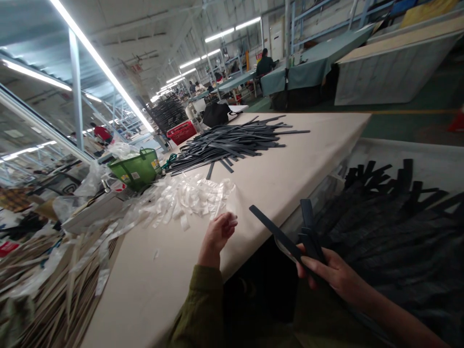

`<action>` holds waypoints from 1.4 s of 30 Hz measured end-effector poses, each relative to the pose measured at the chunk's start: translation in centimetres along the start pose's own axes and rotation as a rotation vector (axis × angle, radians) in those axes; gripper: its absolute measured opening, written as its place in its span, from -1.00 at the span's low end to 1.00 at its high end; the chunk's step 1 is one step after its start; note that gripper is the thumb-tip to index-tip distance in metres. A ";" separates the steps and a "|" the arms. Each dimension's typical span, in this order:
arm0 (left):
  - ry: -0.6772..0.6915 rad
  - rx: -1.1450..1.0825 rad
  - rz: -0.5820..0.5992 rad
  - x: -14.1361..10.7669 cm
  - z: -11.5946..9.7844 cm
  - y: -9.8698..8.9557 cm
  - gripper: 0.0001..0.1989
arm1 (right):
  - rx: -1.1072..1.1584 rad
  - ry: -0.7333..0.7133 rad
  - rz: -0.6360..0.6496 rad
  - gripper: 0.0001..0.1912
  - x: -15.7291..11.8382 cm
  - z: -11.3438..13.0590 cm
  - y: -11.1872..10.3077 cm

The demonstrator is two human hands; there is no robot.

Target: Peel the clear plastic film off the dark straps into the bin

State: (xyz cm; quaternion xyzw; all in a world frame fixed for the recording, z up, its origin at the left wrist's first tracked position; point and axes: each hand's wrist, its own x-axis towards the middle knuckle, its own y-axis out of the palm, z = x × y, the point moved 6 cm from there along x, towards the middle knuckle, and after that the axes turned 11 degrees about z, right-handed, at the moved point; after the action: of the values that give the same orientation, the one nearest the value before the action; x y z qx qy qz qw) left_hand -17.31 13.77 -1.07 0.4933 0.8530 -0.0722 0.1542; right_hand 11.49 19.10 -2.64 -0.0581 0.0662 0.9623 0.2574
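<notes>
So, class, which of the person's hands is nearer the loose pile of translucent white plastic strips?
Left. The left hand is at the near right edge of the pile; the right hand, holding flat dark grey strips, is farther right, past the edge of the beige table.

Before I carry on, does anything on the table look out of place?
Mildly: one small pale scrap lies alone on the table, apart from the heaped plastic film. A few dark strips also splay from the near edge of their pile. No damage is evident.

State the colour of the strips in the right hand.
The strips are dark bluish grey, shown in the head view.
</notes>
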 end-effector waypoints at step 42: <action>-0.016 -0.840 -0.040 -8.4 4.6 3.0 -0.82 | -0.558 -0.045 0.364 -0.62 -4.6 0.4 5.4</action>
State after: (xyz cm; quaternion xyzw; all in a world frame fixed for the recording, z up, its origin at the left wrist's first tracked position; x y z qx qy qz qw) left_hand -9.93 7.16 -2.55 0.3703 0.8165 0.2753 0.3471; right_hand 12.72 12.27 -1.07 -0.0922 -0.1961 0.9746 0.0567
